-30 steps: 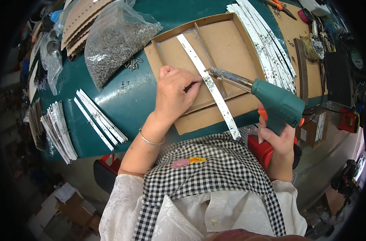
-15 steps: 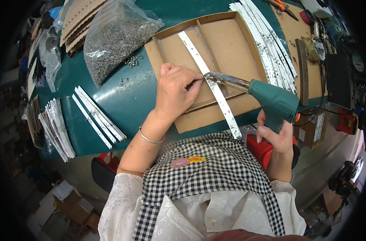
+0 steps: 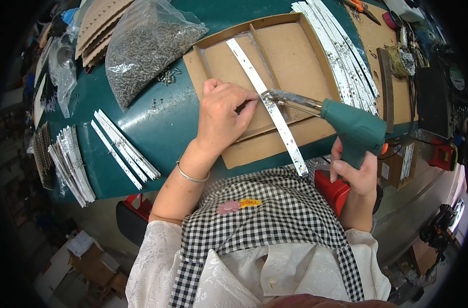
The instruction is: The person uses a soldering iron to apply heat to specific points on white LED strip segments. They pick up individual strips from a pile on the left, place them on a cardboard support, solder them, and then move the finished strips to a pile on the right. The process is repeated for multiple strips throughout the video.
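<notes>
A white LED strip (image 3: pixel 277 120) lies slantwise across a shallow cardboard tray (image 3: pixel 291 15) and reaches past its near edge. In my right hand (image 3: pixel 358 172) is the handle of a green soldering gun (image 3: pixel 354 124). Its dark metal tip rests at the middle of the strip. My left hand (image 3: pixel 225 110) is closed in a pinch, thumb and forefinger meeting right beside that tip at the strip's left edge. Whatever the fingertips hold is too small or hidden to make out.
A clear bag of small metal parts (image 3: pixel 146 56) stands at the back left, with some parts spilled beside it. Several white strips (image 3: pixel 123 149) lie left, others (image 3: pixel 68 164) further left, and a speckled stack (image 3: pixel 339 56) right of the tray. Pliers (image 3: pixel 365 10) are at the far right.
The soldering gun's body and my right hand have shifted slightly right and down, while its tip stays at the strip. My left hand keeps its pinch at nearly the same spot.
</notes>
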`<state>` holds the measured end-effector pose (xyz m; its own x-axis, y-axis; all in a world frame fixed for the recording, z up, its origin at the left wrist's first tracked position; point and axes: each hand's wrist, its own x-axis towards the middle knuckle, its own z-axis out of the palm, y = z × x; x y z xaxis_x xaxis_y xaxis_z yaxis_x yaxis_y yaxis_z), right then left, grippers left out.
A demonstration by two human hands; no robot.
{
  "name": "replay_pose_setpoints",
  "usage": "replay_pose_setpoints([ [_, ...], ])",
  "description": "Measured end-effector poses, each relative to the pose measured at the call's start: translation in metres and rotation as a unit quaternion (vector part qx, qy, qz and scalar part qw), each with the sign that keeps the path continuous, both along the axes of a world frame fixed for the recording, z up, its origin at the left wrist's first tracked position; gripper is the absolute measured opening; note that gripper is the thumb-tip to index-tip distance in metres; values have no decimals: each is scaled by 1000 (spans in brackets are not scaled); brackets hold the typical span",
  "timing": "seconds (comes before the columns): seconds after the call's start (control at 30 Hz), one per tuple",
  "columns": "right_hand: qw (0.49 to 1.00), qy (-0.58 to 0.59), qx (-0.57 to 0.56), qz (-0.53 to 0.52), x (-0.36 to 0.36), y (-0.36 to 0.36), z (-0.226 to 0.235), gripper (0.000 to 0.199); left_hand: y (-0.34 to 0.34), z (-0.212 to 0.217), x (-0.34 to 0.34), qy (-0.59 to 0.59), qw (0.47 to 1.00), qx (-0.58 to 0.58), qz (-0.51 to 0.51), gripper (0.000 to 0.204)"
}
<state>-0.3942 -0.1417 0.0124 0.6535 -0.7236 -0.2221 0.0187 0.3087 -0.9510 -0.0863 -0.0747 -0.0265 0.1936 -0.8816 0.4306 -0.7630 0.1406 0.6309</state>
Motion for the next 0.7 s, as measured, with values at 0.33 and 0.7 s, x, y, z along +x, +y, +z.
replay_pose_setpoints([
  [0.33,989,-92,-25,-109,-9,-6,19,71,-1,-1,0,-3,1000,-5,-3,11],
  [0.7,966,-104,-122,-201,-37,-13,35,76,2,17,3,-21,1000,17,1,19],
])
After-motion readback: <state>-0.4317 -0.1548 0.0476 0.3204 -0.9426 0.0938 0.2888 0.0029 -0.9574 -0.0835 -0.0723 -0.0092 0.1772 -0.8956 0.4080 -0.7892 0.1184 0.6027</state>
